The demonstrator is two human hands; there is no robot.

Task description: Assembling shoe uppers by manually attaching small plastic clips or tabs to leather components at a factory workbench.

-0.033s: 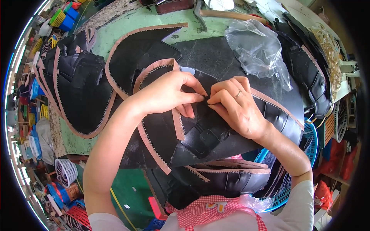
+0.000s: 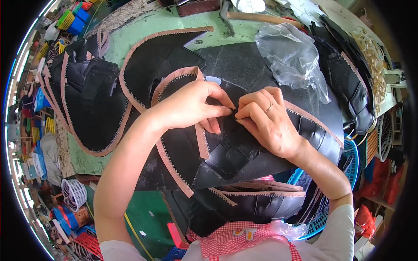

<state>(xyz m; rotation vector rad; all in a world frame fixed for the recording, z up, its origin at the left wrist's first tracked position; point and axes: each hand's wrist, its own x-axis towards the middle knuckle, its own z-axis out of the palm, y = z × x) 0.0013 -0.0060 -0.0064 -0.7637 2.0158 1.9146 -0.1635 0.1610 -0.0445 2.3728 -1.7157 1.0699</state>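
In the middle of the worktable lies a black leather shoe-upper piece (image 2: 237, 152) with a tan, zigzag-stitched border. My left hand (image 2: 202, 104) pinches a small black bit of it between thumb and fingertips. Right beside that, my right hand (image 2: 270, 119), with a ring on one finger, is closed on the same spot. The fingertips nearly meet, and exactly what they grip is mostly covered. Under my left wrist runs a curved tan-edged strip (image 2: 176, 174) of the leather. Another cut piece (image 2: 161, 58) lies just beyond my left forearm.
More stacked leather pieces (image 2: 93, 104) sit at the left. A clear plastic bag (image 2: 289, 54) and a hammer (image 2: 261, 16) lie toward the back. At the right are more black pieces (image 2: 348, 87) and a blue basket (image 2: 352, 158). Further pieces (image 2: 261, 202) rest on my lap.
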